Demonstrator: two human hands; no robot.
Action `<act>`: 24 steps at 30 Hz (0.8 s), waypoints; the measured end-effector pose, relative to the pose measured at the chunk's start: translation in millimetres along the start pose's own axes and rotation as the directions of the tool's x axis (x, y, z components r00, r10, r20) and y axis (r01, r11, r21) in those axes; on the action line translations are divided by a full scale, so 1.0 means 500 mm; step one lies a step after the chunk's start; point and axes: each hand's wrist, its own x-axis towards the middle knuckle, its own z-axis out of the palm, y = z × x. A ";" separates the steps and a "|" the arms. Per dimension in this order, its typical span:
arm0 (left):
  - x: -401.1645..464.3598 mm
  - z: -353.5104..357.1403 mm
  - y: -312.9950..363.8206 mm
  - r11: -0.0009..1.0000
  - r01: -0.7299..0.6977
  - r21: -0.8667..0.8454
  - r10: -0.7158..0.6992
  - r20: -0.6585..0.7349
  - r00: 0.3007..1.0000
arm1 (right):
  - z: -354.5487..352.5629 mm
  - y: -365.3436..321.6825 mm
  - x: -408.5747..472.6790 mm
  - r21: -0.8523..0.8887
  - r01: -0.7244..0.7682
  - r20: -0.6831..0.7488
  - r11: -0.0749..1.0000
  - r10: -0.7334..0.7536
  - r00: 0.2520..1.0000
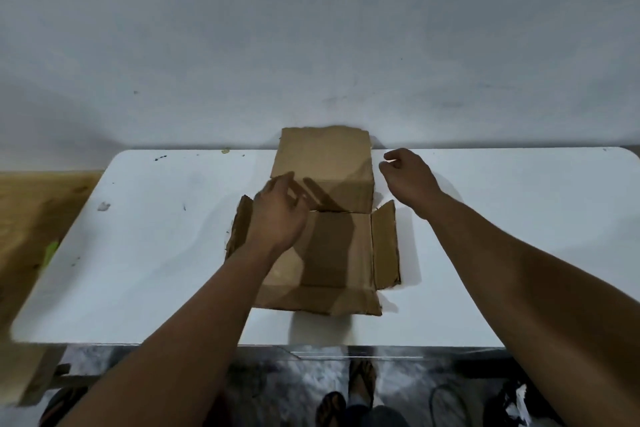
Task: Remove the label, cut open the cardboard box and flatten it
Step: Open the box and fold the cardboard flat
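Box (pixel 329 218) looks nearly flat on the table (pixel 145 253), both left hand (pixel 278 215) and right hand (pixel 408 177) loose and empty, so I'd press the raised side flaps down along their creases.

The box (pixel 325 218) is plain brown cardboard, matt and unprinted, with creased panels and ragged, torn edges on its flaps. It lies on a smooth white surface (pixel 502 218) with a faint sheen and a few dark specks. Left of the surface is pale wood (pixel 31 218) with visible grain. Behind the box, the wall (pixel 311 28) is matt grey-white paint, slightly mottled.
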 end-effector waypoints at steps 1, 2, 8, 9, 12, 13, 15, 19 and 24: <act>0.018 -0.010 -0.004 1.000 0.024 -0.010 -0.024 -0.015 1.000 | 0.004 -0.007 0.014 -0.002 -0.006 0.026 1.000 0.006 1.000; 0.034 -0.019 -0.008 0.998 0.049 -0.034 -0.050 -0.023 0.999 | 0.009 -0.014 0.027 -0.008 -0.014 0.054 1.000 0.014 0.998; 0.120 -0.050 -0.026 0.951 0.296 -0.093 -0.285 0.114 0.952 | 0.030 -0.032 0.078 0.047 -0.128 0.188 0.991 0.117 0.975; 0.130 -0.052 -0.030 0.934 0.343 -0.097 -0.327 0.147 0.933 | 0.032 -0.032 0.082 0.055 -0.132 0.197 0.990 0.118 0.973; 0.141 -0.056 -0.036 0.882 0.441 -0.166 -0.408 0.198 0.891 | 0.036 -0.028 0.090 0.094 -0.111 0.199 0.989 0.091 0.976; 0.142 -0.051 -0.044 0.874 0.447 -0.191 -0.409 0.209 0.888 | 0.036 -0.028 0.092 0.106 -0.098 0.200 0.990 0.075 0.977; 0.138 -0.046 -0.055 0.880 0.421 -0.219 -0.378 0.211 0.901 | 0.035 -0.029 0.088 0.120 -0.065 0.195 0.991 0.040 0.980; 0.118 -0.038 -0.060 0.900 0.307 -0.311 -0.261 0.180 0.948 | 0.022 -0.027 0.073 0.112 0.056 0.103 0.992 -0.068 0.992; 0.107 -0.047 -0.091 0.839 0.307 -0.449 -0.234 0.212 0.949 | 0.020 -0.033 0.049 0.003 0.241 0.045 0.971 -0.241 0.970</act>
